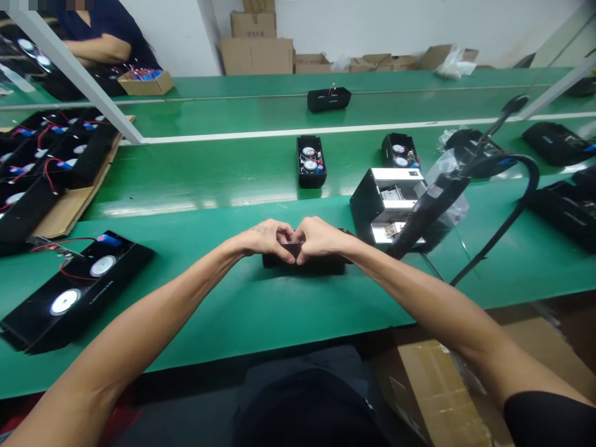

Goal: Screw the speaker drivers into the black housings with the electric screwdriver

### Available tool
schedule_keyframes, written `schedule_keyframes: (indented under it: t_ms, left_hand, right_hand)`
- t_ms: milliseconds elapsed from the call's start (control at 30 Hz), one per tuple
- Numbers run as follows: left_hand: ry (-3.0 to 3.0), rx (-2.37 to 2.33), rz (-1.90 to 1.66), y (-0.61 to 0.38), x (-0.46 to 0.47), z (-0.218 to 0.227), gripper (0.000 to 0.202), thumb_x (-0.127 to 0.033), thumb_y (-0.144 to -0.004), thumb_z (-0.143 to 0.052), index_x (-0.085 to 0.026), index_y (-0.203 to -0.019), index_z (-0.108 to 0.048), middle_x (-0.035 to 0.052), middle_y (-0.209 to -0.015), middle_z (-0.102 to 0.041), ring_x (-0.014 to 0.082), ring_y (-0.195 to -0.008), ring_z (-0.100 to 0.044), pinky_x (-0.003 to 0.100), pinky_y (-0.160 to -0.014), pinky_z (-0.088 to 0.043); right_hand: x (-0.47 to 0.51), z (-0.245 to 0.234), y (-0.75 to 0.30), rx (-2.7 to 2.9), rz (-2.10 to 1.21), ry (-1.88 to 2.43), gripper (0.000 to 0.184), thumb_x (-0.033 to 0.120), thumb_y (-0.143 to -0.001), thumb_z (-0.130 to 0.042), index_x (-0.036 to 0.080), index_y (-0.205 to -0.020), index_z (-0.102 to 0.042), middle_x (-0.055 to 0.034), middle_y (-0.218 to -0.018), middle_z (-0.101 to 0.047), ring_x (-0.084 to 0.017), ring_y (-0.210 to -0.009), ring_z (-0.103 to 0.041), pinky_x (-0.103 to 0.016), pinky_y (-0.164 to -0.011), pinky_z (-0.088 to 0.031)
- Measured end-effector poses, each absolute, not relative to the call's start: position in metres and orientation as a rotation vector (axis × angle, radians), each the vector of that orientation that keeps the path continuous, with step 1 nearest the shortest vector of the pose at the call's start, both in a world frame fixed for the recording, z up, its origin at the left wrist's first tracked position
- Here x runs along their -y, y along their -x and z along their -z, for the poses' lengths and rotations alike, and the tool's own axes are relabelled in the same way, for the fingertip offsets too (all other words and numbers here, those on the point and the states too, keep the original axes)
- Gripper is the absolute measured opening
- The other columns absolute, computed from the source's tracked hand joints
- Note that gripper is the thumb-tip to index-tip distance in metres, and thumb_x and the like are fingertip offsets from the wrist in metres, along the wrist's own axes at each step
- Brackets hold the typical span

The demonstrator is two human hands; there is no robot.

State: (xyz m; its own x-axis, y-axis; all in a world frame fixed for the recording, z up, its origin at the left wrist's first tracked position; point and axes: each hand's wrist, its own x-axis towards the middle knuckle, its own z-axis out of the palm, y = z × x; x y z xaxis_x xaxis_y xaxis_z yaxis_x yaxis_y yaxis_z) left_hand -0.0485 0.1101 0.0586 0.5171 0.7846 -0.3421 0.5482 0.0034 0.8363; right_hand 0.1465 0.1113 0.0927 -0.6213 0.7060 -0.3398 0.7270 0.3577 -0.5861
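Observation:
Both hands meet over a black speaker housing (321, 266) that lies crosswise on the green bench (223, 310) in front of me. My left hand (269, 239) has its thumb and fingers curled in a pinch at the housing's left part. Close against it, my right hand (319, 238) is bent the same way, fingertips nearly touching the left ones. Between the fingertips shows a small dark piece (292, 249); whether it is loose or part of the housing I cannot tell. Much of the housing is hidden under the right hand.
An open speaker (86, 279) with wires lies left. A metal-fronted device (386, 208) and a black hose-like arm (433, 198) stand right. Beyond are open speakers (311, 161) and a loaded cardboard tray (69, 208). A co-worker (112, 43) sits across; cartons (437, 391) are below.

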Motion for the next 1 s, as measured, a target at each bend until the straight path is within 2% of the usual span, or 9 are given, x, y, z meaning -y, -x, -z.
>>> schedule_keyframes:
  t_ms: [167,300,400,467,533,667,733,833,1000]
  left_hand:
    - [-1.672,-1.174,-0.214,0.048,-0.110,-0.061,0.049,-0.031,-0.050,-0.092,-0.017,-0.093,-0.073,-0.0032,-0.074,-0.067,0.0122,-0.065,-0.057,0.023,-0.055,-0.036]
    - [-1.792,-1.193,-0.224,0.048,-0.096,-0.059,0.046,-0.036,-0.055,-0.090,-0.020,-0.095,-0.077,-0.0022,-0.079,-0.072,0.0145,-0.070,-0.062,0.025,-0.060,-0.041]
    - [-2.011,-1.184,-0.235,0.046,-0.070,-0.048,0.026,-0.034,-0.065,-0.085,-0.024,-0.089,-0.079,-0.0024,-0.078,-0.075,0.0158,-0.071,-0.064,0.028,-0.067,-0.043]
    - [-2.185,-1.189,-0.324,0.044,-0.049,-0.037,0.014,-0.026,-0.072,-0.079,-0.026,-0.086,-0.078,-0.0029,-0.080,-0.077,0.0165,-0.073,-0.065,0.034,-0.078,-0.045]
    - [-2.321,-1.185,-0.448,0.043,-0.031,-0.027,0.016,-0.017,-0.077,-0.072,-0.028,-0.089,-0.077,-0.0041,-0.081,-0.077,0.0163,-0.074,-0.066,0.039,-0.088,-0.043]
    - [-2.474,-1.117,-0.581,0.044,-0.017,-0.017,0.021,-0.013,-0.083,-0.066,-0.027,-0.095,-0.075,-0.0040,-0.080,-0.075,0.0161,-0.072,-0.065,0.040,-0.086,-0.043]
    - [-2.512,-1.091,-0.597,0.046,-0.018,-0.016,0.020,-0.014,-0.084,-0.066,-0.027,-0.097,-0.074,-0.0036,-0.082,-0.075,0.0162,-0.072,-0.065,0.040,-0.085,-0.043]
    - [-2.523,-1.083,-0.565,0.048,-0.021,-0.016,0.024,-0.011,-0.083,-0.066,-0.028,-0.100,-0.073,-0.0040,-0.084,-0.075,0.0160,-0.073,-0.065,0.041,-0.087,-0.043]
    - [-2.565,-1.081,-0.524,0.051,-0.023,-0.012,0.032,-0.008,-0.078,-0.067,-0.030,-0.101,-0.072,-0.0044,-0.083,-0.074,0.0179,-0.077,-0.065,0.039,-0.085,-0.044]
  right_hand:
    - [-0.101,-0.094,-0.144,-2.606,0.990,-1.333,0.017,0.027,-0.067,-0.082,0.015,-0.077,-0.075,-0.0002,-0.065,-0.063,-0.016,-0.065,-0.057,-0.027,-0.057,-0.035]
    - [-0.063,-0.100,-0.174,-3.031,0.745,-1.371,0.026,0.020,-0.081,-0.071,0.019,-0.106,-0.074,-0.0068,-0.093,-0.074,-0.023,-0.090,-0.066,-0.031,-0.077,-0.049]
    - [-0.032,-0.096,-0.218,-3.361,0.439,-2.088,0.033,0.022,-0.092,-0.064,0.021,-0.126,-0.063,-0.0094,-0.115,-0.068,-0.023,-0.106,-0.064,-0.037,-0.092,-0.052]
    - [-0.024,-0.085,-0.252,-3.149,-0.076,-2.889,0.044,0.030,-0.093,-0.067,0.019,-0.134,-0.057,-0.0128,-0.121,-0.062,-0.024,-0.104,-0.062,-0.041,-0.090,-0.053]
    - [-0.028,-0.070,-0.282,-2.760,-0.383,-3.285,0.060,0.039,-0.089,-0.071,0.016,-0.141,-0.050,-0.0183,-0.131,-0.056,-0.028,-0.109,-0.060,-0.048,-0.093,-0.052]
    - [-0.051,-0.043,-0.311,-2.566,0.417,-3.297,0.043,0.050,-0.087,-0.071,0.019,-0.115,-0.061,-0.0131,-0.111,-0.067,-0.029,-0.102,-0.064,-0.051,-0.093,-0.053]
    - [-0.057,-0.033,-0.310,-2.654,0.945,-3.291,0.040,0.047,-0.082,-0.077,0.021,-0.107,-0.058,-0.0043,-0.090,-0.069,-0.023,-0.081,-0.067,-0.044,-0.080,-0.056]
    - [-0.057,-0.023,-0.299,-2.890,1.544,-3.105,0.040,0.038,-0.083,-0.076,0.023,-0.113,-0.054,0.0068,-0.067,-0.061,-0.015,-0.055,-0.058,-0.034,-0.063,-0.052]
    - [-0.055,-0.040,-0.304,-2.972,2.007,-2.885,0.040,0.029,-0.081,-0.078,0.024,-0.112,-0.054,0.0101,-0.061,-0.060,-0.012,-0.045,-0.056,-0.030,-0.053,-0.048]
